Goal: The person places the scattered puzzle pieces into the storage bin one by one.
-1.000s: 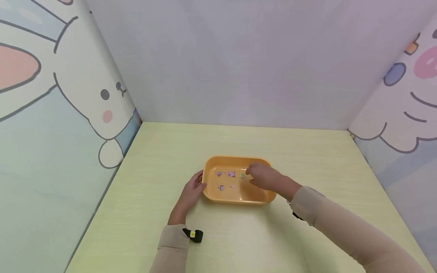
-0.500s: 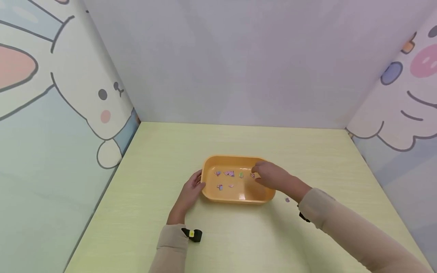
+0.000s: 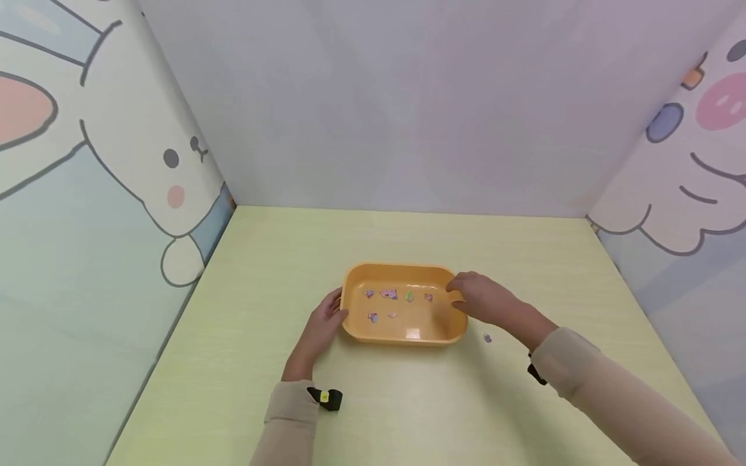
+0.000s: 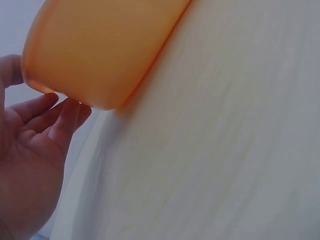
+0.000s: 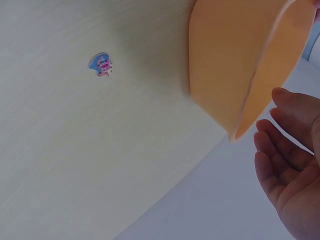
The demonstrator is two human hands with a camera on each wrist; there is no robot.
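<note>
An orange rectangular tray (image 3: 402,341) lies on the table with several small colourful stickers (image 3: 388,294) on its floor. My left hand (image 3: 319,329) holds the tray's left end. In the left wrist view the fingers (image 4: 65,120) reach under the rim, with the thumb on its other side. My right hand (image 3: 484,299) hovers at the tray's right rim, fingers loosely bent and thumb apart, holding nothing visible. Another sticker (image 3: 487,338), blue and pink in the right wrist view, lies on the table to the right of the tray, below this hand.
The pale yellow-green table (image 3: 280,246) extends around the tray. A plain light wall (image 3: 396,116) stands behind it, with cartoon-printed walls to the left and right. Each wrist wears a black strap (image 3: 331,399).
My right hand has moved right, from over the tray's floor to its right rim, leaving a small sticker in the row. The sticker on the table has come into view. My left hand stays put.
</note>
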